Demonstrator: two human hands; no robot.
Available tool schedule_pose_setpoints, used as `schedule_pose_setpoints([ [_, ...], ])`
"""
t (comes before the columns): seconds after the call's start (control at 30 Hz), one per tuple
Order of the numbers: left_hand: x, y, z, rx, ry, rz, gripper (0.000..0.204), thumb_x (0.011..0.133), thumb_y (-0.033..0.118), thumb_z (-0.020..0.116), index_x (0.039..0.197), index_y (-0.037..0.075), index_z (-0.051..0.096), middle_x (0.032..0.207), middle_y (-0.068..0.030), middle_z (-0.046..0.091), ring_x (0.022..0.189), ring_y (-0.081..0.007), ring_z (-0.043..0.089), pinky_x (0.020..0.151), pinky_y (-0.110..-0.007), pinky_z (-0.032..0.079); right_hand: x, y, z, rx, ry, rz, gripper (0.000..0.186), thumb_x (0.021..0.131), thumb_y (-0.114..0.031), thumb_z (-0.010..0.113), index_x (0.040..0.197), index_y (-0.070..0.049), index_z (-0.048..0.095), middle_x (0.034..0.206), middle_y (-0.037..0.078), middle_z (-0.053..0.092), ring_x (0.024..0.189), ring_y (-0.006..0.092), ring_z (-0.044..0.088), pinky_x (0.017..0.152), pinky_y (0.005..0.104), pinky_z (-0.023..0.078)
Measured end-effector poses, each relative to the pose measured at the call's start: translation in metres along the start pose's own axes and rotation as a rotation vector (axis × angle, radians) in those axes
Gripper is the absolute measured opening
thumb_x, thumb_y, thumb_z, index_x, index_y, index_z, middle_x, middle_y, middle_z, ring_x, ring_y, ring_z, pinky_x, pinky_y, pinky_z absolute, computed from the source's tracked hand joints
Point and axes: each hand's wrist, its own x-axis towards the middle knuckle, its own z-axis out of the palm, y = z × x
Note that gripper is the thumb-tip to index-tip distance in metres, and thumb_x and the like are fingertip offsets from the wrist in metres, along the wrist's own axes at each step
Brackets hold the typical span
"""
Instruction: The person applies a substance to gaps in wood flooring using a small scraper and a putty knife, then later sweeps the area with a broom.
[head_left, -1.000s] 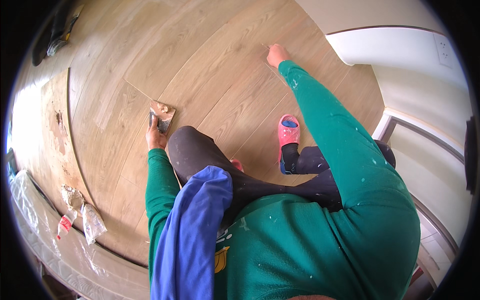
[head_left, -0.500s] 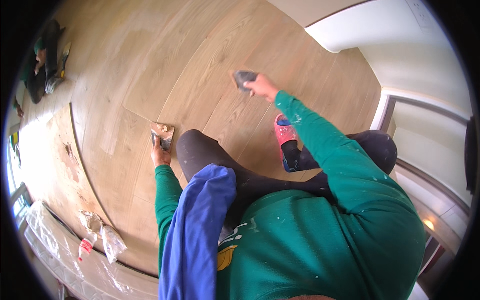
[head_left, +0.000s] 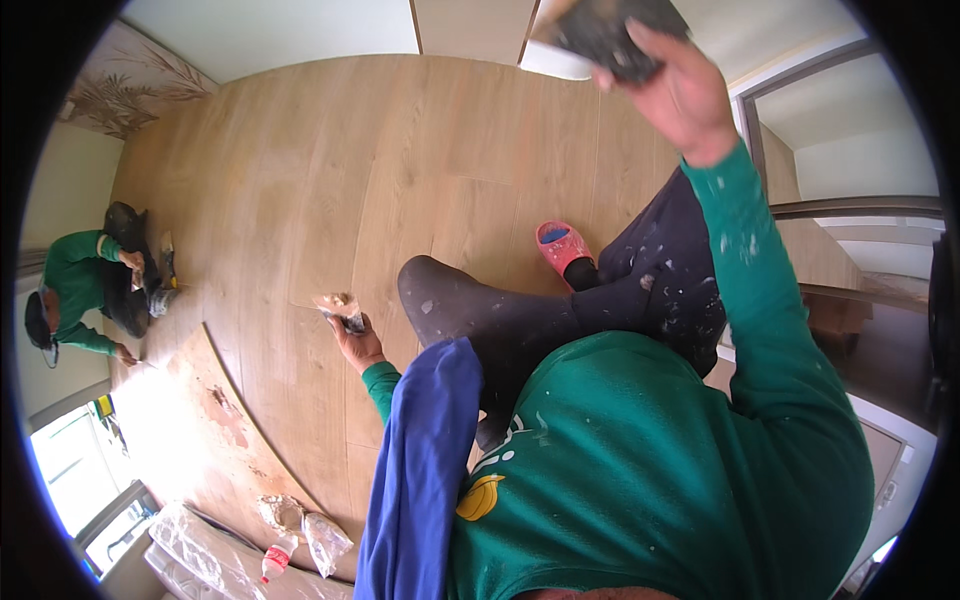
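Note:
In my right hand (head_left: pixel 688 105), raised at the upper right, is a dark putty scraper (head_left: pixel 640 58) with a pale blade edge. It is blurred and held up off the floor. My left hand (head_left: pixel 362 343) grips a second putty scraper (head_left: pixel 350 322), which carries a lump of tan wood filler (head_left: pixel 338 300). That hand is beside my bent left knee (head_left: pixel 440 290), over the wood plank floor (head_left: pixel 400 180).
A co-worker (head_left: pixel 75 280) crouches at the far left. A stained board (head_left: pixel 215 400) lies on the floor at left, near a crumpled bag (head_left: pixel 283 512), a clear plastic bag (head_left: pixel 325 540) and a red-labelled bottle (head_left: pixel 276 560). My pink clog (head_left: pixel 562 245) is ahead; a door frame (head_left: pixel 850 208) stands at right.
My right hand has lifted its scraper off the floor, up and to the right. My left hand still holds its scraper and filler. The view has shifted, showing more of the walls and the co-worker.

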Motion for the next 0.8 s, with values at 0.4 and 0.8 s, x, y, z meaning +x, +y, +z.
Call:
schedule_pose_setpoints([
  [0.4,-0.162,0.0,0.322,0.762,-0.708,0.673,0.038,0.098,-0.003,0.047,0.136,-0.001,0.048,0.125,-0.0165,0.061,0.112,-0.0281,0.062,0.098,-0.041,0.05,-0.123,0.108,0.055,0.603,0.285,0.634,0.02,0.092,-0.015,0.055,0.109,-0.004,0.06,0.097,0.007,0.068,0.082,0.0203,0.064,0.059,0.0366,0.046],
  [0.8,-0.184,0.049,0.298,1.211,-0.918,0.522,0.053,0.083,-0.015,0.049,0.134,0.0,0.054,0.13,-0.0218,0.059,0.117,-0.0358,0.06,0.095,-0.042,0.052,-0.107,0.074,0.073,0.367,0.108,0.497,0.024,0.095,-0.011,0.053,0.116,-0.001,0.06,0.097,0.01,0.069,0.08,0.0223,0.065,0.066,0.0351,0.05],
])
